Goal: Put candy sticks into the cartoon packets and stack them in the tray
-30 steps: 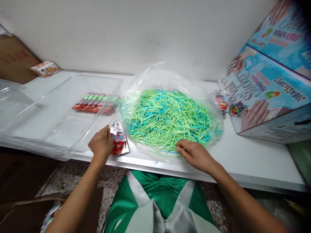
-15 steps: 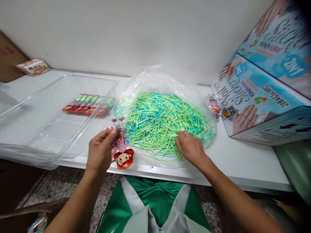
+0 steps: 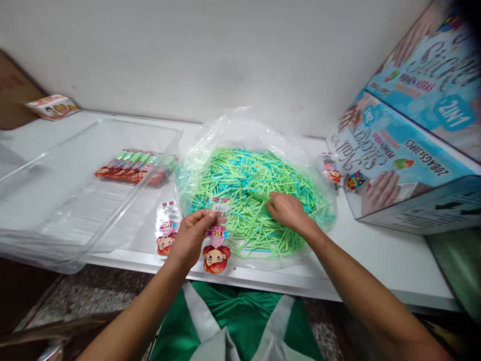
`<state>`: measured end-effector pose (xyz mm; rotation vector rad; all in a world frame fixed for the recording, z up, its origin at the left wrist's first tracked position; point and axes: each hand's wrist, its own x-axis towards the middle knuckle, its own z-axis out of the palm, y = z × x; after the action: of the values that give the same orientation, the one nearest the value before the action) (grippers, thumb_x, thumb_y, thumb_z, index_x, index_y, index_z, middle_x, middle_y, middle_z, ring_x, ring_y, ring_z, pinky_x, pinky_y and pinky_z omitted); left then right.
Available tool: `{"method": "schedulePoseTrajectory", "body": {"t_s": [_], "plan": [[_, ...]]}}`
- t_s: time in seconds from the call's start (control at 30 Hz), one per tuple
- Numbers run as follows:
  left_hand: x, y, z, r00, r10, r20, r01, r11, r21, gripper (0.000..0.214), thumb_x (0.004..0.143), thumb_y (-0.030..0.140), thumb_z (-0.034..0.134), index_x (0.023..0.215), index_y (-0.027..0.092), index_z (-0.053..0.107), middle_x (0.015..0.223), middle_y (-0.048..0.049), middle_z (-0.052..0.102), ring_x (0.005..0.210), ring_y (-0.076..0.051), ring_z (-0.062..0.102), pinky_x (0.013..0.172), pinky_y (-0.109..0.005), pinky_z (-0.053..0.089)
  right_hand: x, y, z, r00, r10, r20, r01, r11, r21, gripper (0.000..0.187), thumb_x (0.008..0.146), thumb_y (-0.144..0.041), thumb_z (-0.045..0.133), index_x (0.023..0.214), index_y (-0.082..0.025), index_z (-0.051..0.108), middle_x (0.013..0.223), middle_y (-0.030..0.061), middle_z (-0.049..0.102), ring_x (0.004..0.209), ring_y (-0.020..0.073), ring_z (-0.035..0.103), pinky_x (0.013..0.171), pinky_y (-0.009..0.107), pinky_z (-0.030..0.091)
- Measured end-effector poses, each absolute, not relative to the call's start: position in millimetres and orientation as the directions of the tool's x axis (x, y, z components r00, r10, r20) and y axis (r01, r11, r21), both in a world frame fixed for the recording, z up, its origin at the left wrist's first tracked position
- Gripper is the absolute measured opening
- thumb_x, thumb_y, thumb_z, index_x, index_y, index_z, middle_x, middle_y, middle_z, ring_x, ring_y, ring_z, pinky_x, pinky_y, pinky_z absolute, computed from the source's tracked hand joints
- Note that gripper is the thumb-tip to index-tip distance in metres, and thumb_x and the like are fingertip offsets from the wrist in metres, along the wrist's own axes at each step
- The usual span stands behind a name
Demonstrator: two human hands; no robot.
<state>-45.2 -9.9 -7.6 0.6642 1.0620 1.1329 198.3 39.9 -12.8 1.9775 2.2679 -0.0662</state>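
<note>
My left hand (image 3: 191,235) is closed, pinching a small printed plastic pouch (image 3: 217,253) near its upper end. The pouch carries a red-haired cartoon figure and the word "Stick". A similar pouch (image 3: 165,235) lies on the table just left of that hand. In the clear plastic bag (image 3: 193,150) is a big heap of thin green and blue sticks (image 3: 240,173). My right hand (image 3: 288,210) is in the right part of the heap, its fingers closed on a small bunch of green sticks (image 3: 259,197); the fingertips are partly hidden.
At left stands a clear plastic tray (image 3: 93,210) with a row of filled pouches (image 3: 131,165) in it. A blue printed carton (image 3: 406,165) bounds the right side, with another pouch (image 3: 330,168) beside it. A small box (image 3: 52,107) sits at the back left.
My left hand has moved right with its pouch, towards the heap, and the pouch left of it now shows clearly. My right hand has shifted slightly up-left, and a bunch of sticks shows at its fingers.
</note>
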Motion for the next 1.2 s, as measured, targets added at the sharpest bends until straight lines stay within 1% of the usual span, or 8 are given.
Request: {"method": "schedulePoseTrajectory", "body": {"t_s": [0.3, 0.6, 0.9, 0.97, 1.03, 1.1, 1.13, 1.2], "plan": [[-41.3, 19.6, 0.5, 0.012, 0.981, -0.195, -0.322, 0.188, 0.928, 0.020, 0.070, 0.031, 0.072, 0.076, 0.013, 0.066, 0.072, -0.0048, 0.072, 0.071, -0.015, 0.066, 0.072, -0.025, 0.047, 218.2, 53.1, 10.9, -0.144, 0.990, 0.003, 0.989, 0.144, -0.046, 0.036, 0.093, -0.042, 0.031, 0.084, -0.017, 0.055, 0.078, 0.0056, 0.063, 0.065, 0.0165, 0.055, 0.055, 0.027, 0.029], [-16.8, 62.9, 19.3, -0.115, 0.981, 0.153, -0.125, -0.167, 0.978, 0.023, 0.075, 0.036, 0.065, 0.076, 0.013, 0.067, 0.072, -0.0044, 0.070, 0.068, -0.013, 0.063, 0.067, -0.023, 0.046, 219.4, 54.2, -4.4, -0.245, 0.900, 0.361, 0.967, 0.255, 0.020, 0.020, 0.088, -0.019, 0.040, 0.100, -0.013, 0.055, 0.105, 0.0135, 0.059, 0.096, 0.0255, 0.048, 0.083, 0.035, 0.031], [53.5, 86.8, 13.3, -0.046, 0.872, 0.488, 0.233, -0.466, 0.854, 0.020, 0.086, 0.033, 0.050, 0.086, 0.019, 0.064, 0.082, -0.0037, 0.067, 0.077, -0.015, 0.060, 0.074, -0.027, 0.046, 199.5, 41.0, 22.7, -0.439, 0.870, 0.225, 0.898, 0.417, 0.139, 0.017, 0.082, -0.006, 0.042, 0.087, -0.013, 0.057, 0.081, 0.0103, 0.062, 0.081, 0.0235, 0.054, 0.083, 0.038, 0.031], [66.2, 87.6, 8.4, 0.018, 0.865, 0.502, 0.271, -0.488, 0.830, 0.020, 0.087, 0.032, 0.050, 0.087, 0.019, 0.064, 0.083, -0.0037, 0.066, 0.079, -0.016, 0.059, 0.076, -0.028, 0.045, 197.8, 38.5, 23.6, -0.427, 0.878, 0.216, 0.901, 0.433, 0.021, 0.016, 0.082, -0.007, 0.042, 0.084, -0.013, 0.057, 0.082, 0.0113, 0.061, 0.081, 0.0238, 0.053, 0.081, 0.038, 0.033], [71.0, 88.4, 6.2, 0.001, 0.880, 0.475, 0.215, -0.464, 0.859, 0.020, 0.088, 0.033, 0.049, 0.087, 0.020, 0.064, 0.083, -0.0035, 0.066, 0.078, -0.015, 0.060, 0.074, -0.028, 0.046, 200.8, 37.4, 20.8, -0.338, 0.918, 0.210, 0.860, 0.391, -0.327, 0.013, 0.084, -0.012, 0.043, 0.082, -0.015, 0.055, 0.078, 0.0086, 0.060, 0.076, 0.0215, 0.054, 0.075, 0.035, 0.037], [70.5, 88.4, 7.4, -0.110, 0.895, 0.431, 0.092, -0.423, 0.901, 0.021, 0.088, 0.035, 0.048, 0.086, 0.020, 0.061, 0.086, -0.0034, 0.067, 0.079, -0.015, 0.060, 0.072, -0.026, 0.047, 203.9, 37.4, 16.8, -0.225, 0.959, 0.171, 0.593, 0.274, -0.757, 0.012, 0.088, -0.024, 0.045, 0.083, -0.018, 0.054, 0.074, 0.0039, 0.060, 0.070, 0.0182, 0.054, 0.070, 0.032, 0.040], [70.0, 87.5, 8.8, -0.178, 0.894, 0.410, 0.027, -0.412, 0.911, 0.021, 0.088, 0.036, 0.048, 0.086, 0.019, 0.060, 0.088, -0.0036, 0.067, 0.080, -0.014, 0.061, 0.073, -0.025, 0.047, 203.3, 37.7, 15.0, -0.169, 0.973, 0.156, 0.401, 0.213, -0.891, 0.015, 0.090, -0.031, 0.044, 0.085, -0.020, 0.053, 0.074, 0.0020, 0.060, 0.069, 0.0168, 0.055, 0.069, 0.032, 0.042], [72.0, 83.1, 11.4, -0.295, 0.885, 0.359, -0.096, -0.401, 0.911, 0.020, 0.088, 0.036, 0.048, 0.086, 0.019, 0.057, 0.092, -0.0042, 0.066, 0.085, -0.014, 0.061, 0.075, -0.025, 0.048, 194.5, 38.5, 12.0, -0.039, 0.989, 0.139, -0.006, 0.139, -0.990, 0.020, 0.090, -0.040, 0.042, 0.090, -0.022, 0.051, 0.078, -0.0002, 0.061, 0.070, 0.0151, 0.058, 0.070, 0.032, 0.045]]}}
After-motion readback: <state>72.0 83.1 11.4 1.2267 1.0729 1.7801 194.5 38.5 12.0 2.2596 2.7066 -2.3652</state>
